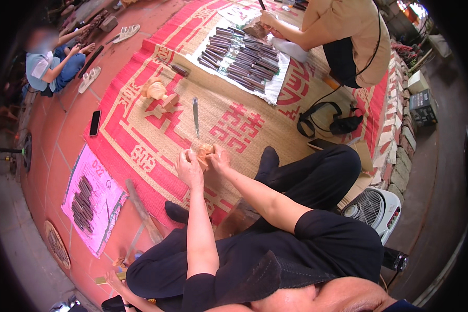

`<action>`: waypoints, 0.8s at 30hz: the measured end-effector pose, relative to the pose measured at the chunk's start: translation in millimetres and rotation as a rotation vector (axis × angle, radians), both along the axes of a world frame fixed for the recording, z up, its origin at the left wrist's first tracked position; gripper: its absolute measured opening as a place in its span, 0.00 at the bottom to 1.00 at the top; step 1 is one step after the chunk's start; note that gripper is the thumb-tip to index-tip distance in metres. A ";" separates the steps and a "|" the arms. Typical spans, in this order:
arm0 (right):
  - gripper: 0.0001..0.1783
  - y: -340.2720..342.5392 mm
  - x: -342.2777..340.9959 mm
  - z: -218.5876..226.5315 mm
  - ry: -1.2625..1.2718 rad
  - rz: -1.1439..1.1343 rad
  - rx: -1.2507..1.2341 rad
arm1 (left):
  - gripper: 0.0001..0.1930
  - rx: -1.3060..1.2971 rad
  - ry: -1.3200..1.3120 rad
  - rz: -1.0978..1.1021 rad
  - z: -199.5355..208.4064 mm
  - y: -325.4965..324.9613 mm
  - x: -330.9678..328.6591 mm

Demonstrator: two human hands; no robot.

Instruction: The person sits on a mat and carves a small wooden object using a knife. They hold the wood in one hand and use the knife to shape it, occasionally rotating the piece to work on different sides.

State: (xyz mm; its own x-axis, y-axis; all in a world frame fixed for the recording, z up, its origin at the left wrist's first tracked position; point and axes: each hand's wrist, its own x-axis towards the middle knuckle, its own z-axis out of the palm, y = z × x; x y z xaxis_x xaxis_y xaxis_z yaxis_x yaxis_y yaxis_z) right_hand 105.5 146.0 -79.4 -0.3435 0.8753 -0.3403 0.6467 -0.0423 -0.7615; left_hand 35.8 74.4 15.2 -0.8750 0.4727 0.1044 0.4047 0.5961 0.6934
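Observation:
Both my hands meet low over the patterned straw mat [182, 67], in front of my bent legs. My left hand [191, 169] and my right hand [219, 158] are closed around a small tan-orange, crumpled-looking piece [205, 152]; its exact kind is too small to make out. Just beyond them, a slim knife-like tool [195, 117] with a silvery part points away from me. Farther off to the left, a larger tan, crumpled bundle [154, 89] lies beside a reddish-brown block [170, 102].
Many dark sticks [252, 57] lie in rows on a white sheet, near a co-worker [348, 41]. More dark sticks rest on a pink sheet [101, 190]. A phone [95, 123], a black strap [317, 117], a wooden stick [142, 210] and a fan [372, 210] are around me. Another person [52, 67] sits far left.

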 end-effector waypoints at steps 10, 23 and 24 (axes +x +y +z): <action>0.14 -10.2 5.1 6.0 0.083 0.052 0.188 | 0.18 -0.003 -0.001 0.028 -3.8 -3.2 -2.8; 0.15 -5.8 0.8 2.4 0.045 0.055 0.171 | 0.16 0.011 0.036 0.030 -4.6 -2.9 -0.5; 0.15 -3.0 -2.6 6.4 0.047 0.033 0.091 | 0.16 0.008 0.035 0.028 -5.4 -5.1 -1.7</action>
State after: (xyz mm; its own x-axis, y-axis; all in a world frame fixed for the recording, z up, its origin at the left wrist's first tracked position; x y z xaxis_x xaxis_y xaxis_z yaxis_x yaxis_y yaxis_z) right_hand 102.9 143.0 -73.0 -0.3859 0.8899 -0.2432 0.6105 0.0487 -0.7905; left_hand 34.1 69.2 9.9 -0.8835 0.4474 0.1385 0.4121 0.6021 0.6839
